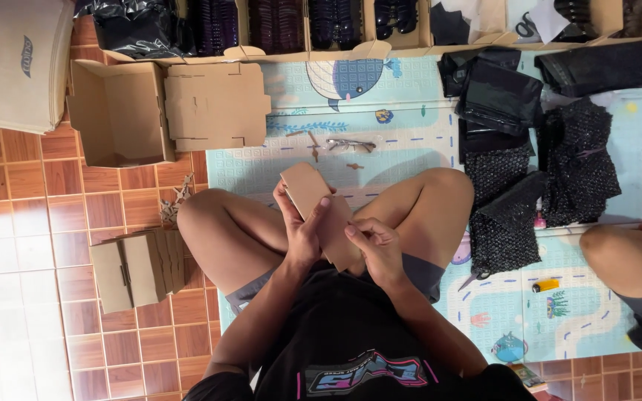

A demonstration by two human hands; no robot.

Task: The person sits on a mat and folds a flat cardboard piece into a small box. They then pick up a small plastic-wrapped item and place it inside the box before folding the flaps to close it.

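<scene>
Between the knees, over the play mat, both hands pinch 1 flat cardboard blank: left hand wraps its left edge, right hand nips the lower right edge. Looks light, stiff, creasable; best gripped by the edges.

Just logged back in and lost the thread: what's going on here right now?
A person sits cross-legged on a patterned play mat, holding a flat brown cardboard piece in both hands. The left hand grips its left edge; the right hand pinches its lower part. An open cardboard box and a stack of flat cardboard blanks lie on the tiled floor to their left.
</scene>
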